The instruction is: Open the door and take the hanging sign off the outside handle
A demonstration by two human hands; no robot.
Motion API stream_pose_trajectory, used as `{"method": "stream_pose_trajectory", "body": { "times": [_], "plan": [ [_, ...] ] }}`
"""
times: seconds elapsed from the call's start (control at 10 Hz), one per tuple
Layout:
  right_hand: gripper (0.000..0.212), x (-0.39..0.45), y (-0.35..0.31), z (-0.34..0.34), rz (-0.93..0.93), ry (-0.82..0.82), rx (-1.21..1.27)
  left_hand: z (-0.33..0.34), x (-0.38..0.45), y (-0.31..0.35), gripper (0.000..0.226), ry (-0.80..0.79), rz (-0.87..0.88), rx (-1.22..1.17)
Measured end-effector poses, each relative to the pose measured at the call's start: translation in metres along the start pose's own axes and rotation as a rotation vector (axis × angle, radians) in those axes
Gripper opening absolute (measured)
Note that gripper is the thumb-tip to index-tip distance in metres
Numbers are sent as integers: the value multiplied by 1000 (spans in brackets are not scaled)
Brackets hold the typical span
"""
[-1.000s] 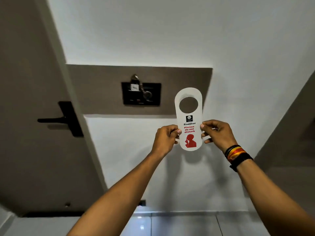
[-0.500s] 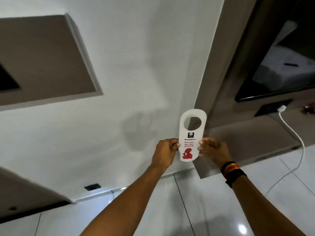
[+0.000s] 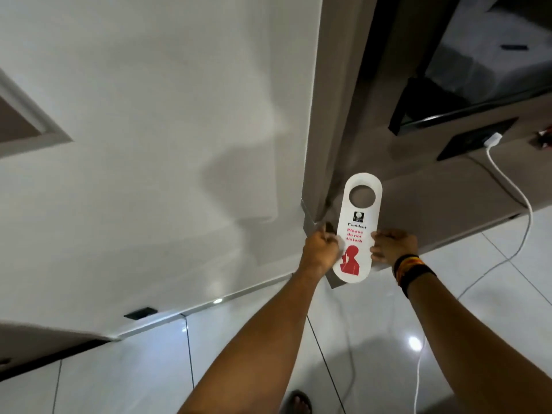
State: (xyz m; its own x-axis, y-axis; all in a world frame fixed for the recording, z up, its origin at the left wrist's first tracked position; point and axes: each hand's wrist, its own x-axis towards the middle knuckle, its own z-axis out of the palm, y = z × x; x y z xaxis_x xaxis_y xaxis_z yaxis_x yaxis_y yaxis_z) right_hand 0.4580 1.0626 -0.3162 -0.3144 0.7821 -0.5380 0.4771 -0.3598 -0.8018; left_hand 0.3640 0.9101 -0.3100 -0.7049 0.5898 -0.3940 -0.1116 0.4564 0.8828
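I hold a white hanging sign [image 3: 358,222] upright in front of me, with a round hole at its top, red "Please do not disturb" lettering and a red figure. My left hand [image 3: 321,251] pinches its left edge. My right hand [image 3: 391,246], with dark and orange bands on the wrist, pinches its right edge. The door and its handle are out of view.
A white wall [image 3: 149,144] fills the left. A brown panelled wall [image 3: 448,198] stands behind the sign, with a dark socket plate [image 3: 475,138] and a white charger cable [image 3: 516,198] trailing onto the glossy tiled floor [image 3: 493,294]. A sandalled foot [image 3: 297,401] shows at the bottom.
The view has swung right, away from the door and its black handle toward the brown panelled wall. Both hands keep hold of the sign, which stays in front of me.
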Motion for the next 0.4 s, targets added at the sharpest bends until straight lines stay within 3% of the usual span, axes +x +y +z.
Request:
{"method": "stream_pose_trajectory", "body": {
  "times": [0.2,0.3,0.4],
  "plan": [
    [13,28,12,-5,50,-5,-50,18,15,-11,36,-16,-1,17],
    [18,22,11,1,28,66,-95,12,10,-11,41,22,136,208],
    [29,-6,11,21,-228,212,-348,1,2,-14,53,102,452,620]
  ]
}}
